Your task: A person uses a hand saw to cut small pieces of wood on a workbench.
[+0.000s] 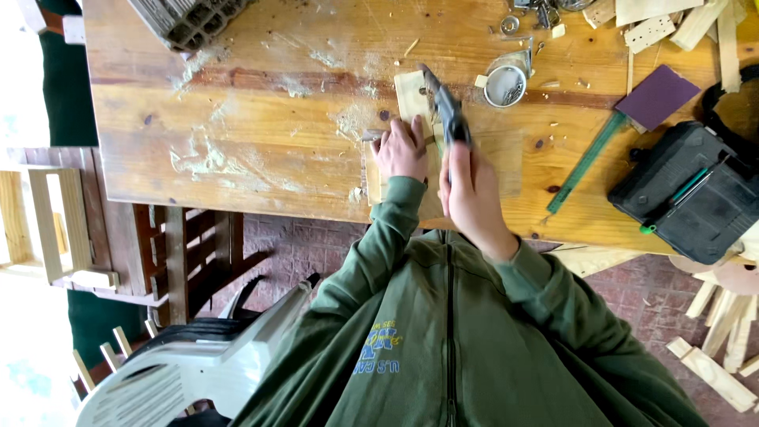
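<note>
Your left hand (402, 149) lies flat, fingers spread, pressing down on the pale rectangular wooden board (413, 95) that runs out past your fingertips on the worn wooden workbench (237, 119). Just beside it, your right hand (466, 190) clenches a dark grey metal hand tool (447, 107), its tip over the board.

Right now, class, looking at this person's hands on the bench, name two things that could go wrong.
1. The left hand presses the wooden piece right beside the dark tool that the right hand grips; a slip could catch the fingers.
2. The open tin sits close by and might get knocked over.
</note>
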